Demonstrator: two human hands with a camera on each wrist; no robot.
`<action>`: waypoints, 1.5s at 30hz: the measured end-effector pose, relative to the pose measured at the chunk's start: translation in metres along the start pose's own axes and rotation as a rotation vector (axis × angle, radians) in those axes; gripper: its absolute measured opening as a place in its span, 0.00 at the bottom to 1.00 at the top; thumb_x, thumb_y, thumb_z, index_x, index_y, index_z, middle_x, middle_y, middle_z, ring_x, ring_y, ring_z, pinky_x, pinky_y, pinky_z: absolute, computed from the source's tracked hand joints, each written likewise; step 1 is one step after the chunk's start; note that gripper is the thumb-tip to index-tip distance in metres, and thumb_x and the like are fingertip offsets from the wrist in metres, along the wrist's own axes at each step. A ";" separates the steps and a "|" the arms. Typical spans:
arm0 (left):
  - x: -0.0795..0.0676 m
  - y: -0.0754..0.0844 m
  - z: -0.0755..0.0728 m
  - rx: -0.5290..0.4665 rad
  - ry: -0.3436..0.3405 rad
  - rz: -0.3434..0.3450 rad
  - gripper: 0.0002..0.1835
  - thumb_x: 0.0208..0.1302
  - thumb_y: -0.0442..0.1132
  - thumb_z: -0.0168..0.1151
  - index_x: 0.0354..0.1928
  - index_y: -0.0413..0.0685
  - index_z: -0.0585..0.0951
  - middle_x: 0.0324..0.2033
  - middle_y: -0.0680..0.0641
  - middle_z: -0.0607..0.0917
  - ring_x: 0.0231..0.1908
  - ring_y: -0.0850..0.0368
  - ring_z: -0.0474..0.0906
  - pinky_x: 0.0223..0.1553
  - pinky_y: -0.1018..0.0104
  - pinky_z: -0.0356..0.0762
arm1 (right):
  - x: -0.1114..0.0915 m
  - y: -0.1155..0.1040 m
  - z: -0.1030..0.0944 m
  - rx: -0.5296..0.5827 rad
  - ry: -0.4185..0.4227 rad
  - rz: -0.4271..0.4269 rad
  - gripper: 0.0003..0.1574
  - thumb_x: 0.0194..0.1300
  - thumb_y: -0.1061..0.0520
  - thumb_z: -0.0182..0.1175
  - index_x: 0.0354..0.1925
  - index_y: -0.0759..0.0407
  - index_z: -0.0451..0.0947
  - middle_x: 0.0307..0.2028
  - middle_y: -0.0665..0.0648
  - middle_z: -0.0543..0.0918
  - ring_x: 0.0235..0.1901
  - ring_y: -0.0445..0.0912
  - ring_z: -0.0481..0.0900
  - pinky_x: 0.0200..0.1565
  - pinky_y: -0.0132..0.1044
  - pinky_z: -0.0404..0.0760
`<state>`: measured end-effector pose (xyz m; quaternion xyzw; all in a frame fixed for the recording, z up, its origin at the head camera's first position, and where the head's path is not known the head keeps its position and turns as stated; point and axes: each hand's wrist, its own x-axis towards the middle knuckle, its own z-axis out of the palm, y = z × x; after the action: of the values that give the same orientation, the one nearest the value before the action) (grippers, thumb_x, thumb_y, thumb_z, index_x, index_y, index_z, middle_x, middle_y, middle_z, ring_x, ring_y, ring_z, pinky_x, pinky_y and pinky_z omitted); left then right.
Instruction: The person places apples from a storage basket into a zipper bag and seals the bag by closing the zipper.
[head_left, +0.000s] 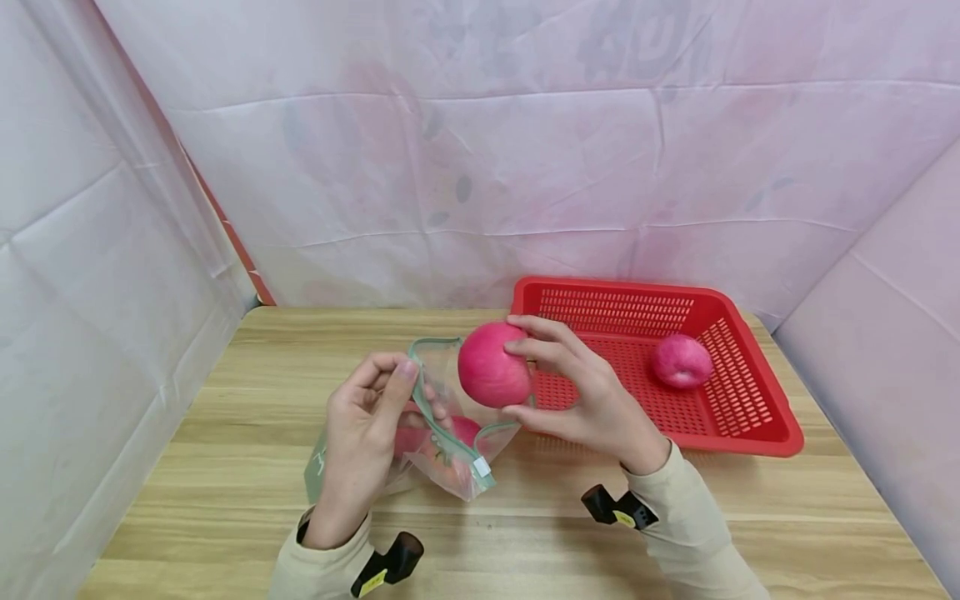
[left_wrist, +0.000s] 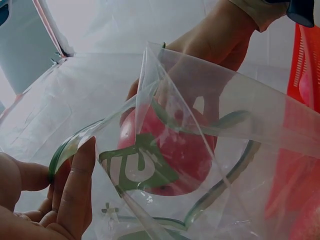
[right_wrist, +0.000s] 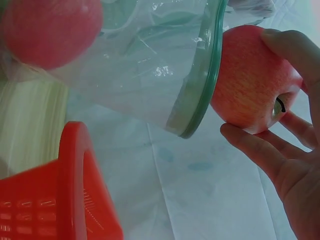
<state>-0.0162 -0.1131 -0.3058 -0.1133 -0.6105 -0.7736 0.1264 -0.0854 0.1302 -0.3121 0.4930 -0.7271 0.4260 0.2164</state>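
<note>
- so the held apple [head_left: 491,367] sat right at the mouth of a clear zip bag [head_left: 450,468], not down in it
- right hand [head_left: 588,387] had its grip round that apple, fingers and thumb spread wide
- left hand [head_left: 360,446] pinched the bag's green rim, narrow grip
- imo this was the loading step, and the next move called for lowering the apple while keeping the rim spread
- bag count: one bag, at least one bagged apple [head_left: 467,429], couldn't tell exactly how many
- off to the right, one red basket [head_left: 787,442] with one loose apple [head_left: 682,361], on the wooden surface [head_left: 247,433]
</note>
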 end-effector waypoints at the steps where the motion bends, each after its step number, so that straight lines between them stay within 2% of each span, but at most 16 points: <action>1: 0.000 0.000 0.000 -0.004 -0.004 -0.001 0.09 0.77 0.32 0.55 0.44 0.28 0.74 0.28 0.48 0.84 0.24 0.55 0.86 0.27 0.61 0.88 | 0.000 0.000 0.001 0.006 -0.006 0.005 0.33 0.64 0.47 0.71 0.59 0.64 0.76 0.65 0.68 0.73 0.63 0.55 0.76 0.59 0.32 0.82; 10: -0.001 0.002 0.001 0.025 0.009 -0.048 0.10 0.77 0.34 0.56 0.45 0.31 0.74 0.28 0.47 0.84 0.25 0.55 0.87 0.29 0.59 0.89 | -0.001 -0.001 0.006 -0.006 -0.057 0.040 0.33 0.63 0.47 0.72 0.60 0.61 0.75 0.66 0.65 0.73 0.64 0.55 0.74 0.60 0.33 0.81; 21: 0.000 0.000 0.000 -0.011 -0.015 0.002 0.09 0.77 0.32 0.54 0.44 0.28 0.74 0.28 0.48 0.84 0.24 0.54 0.86 0.27 0.59 0.89 | 0.001 -0.004 0.007 -0.013 -0.069 0.056 0.34 0.62 0.46 0.74 0.61 0.59 0.76 0.66 0.64 0.73 0.64 0.55 0.76 0.59 0.33 0.82; 26: 0.000 0.000 0.000 0.006 0.000 0.006 0.05 0.77 0.31 0.55 0.43 0.33 0.76 0.28 0.48 0.84 0.25 0.55 0.87 0.28 0.62 0.89 | 0.002 -0.004 0.008 -0.010 -0.081 0.059 0.35 0.61 0.47 0.74 0.61 0.59 0.76 0.66 0.64 0.73 0.64 0.54 0.75 0.60 0.33 0.82; 39: 0.000 0.000 0.000 0.007 -0.002 0.018 0.05 0.77 0.31 0.54 0.42 0.35 0.76 0.28 0.48 0.84 0.25 0.56 0.86 0.28 0.63 0.88 | 0.004 -0.005 0.010 -0.017 -0.098 0.046 0.42 0.51 0.58 0.81 0.62 0.58 0.75 0.66 0.64 0.74 0.63 0.53 0.77 0.56 0.35 0.85; 45: 0.000 0.000 0.000 0.006 -0.002 0.018 0.05 0.77 0.32 0.55 0.43 0.36 0.76 0.28 0.47 0.85 0.25 0.56 0.86 0.28 0.62 0.89 | 0.004 -0.006 0.012 -0.012 -0.120 0.071 0.39 0.56 0.53 0.78 0.63 0.57 0.75 0.67 0.62 0.73 0.63 0.53 0.76 0.56 0.37 0.85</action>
<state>-0.0164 -0.1132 -0.3058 -0.1188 -0.6120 -0.7705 0.1331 -0.0807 0.1170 -0.3136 0.4903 -0.7584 0.3984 0.1601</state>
